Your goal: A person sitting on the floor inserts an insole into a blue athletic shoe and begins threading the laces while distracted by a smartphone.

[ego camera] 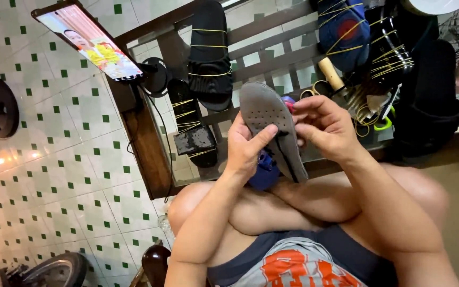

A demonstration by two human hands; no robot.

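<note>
Knees and crossed legs fill the bottom of my view, with both forearms rising from them toward the work. Going from the left: a phone (88, 43) on a stand shows a bright picture at the corner of the wooden worktop (147, 143), and beside it dark sandals (210, 53) bound with yellow rubber bands lie on the slats.

My left hand (246, 146) is closed around the near edge of a grey insole (272, 125), thumb pressed flat across its perforated face. The insole stands tilted, toe end up, held above my lap and in front of the worktop. My right hand (325, 127) pinches its far edge with curled fingers. Something blue (264, 172) sits just below the insole, behind the left wrist; I cannot tell what it is.

I judge the work as mid-way: the insole is out and in hand, not seated in any shoe. It looks thin, flexible, worn grey, dotted with small holes at the forefoot.

Further right, more banded footwear (346, 32) is stacked.
</note>
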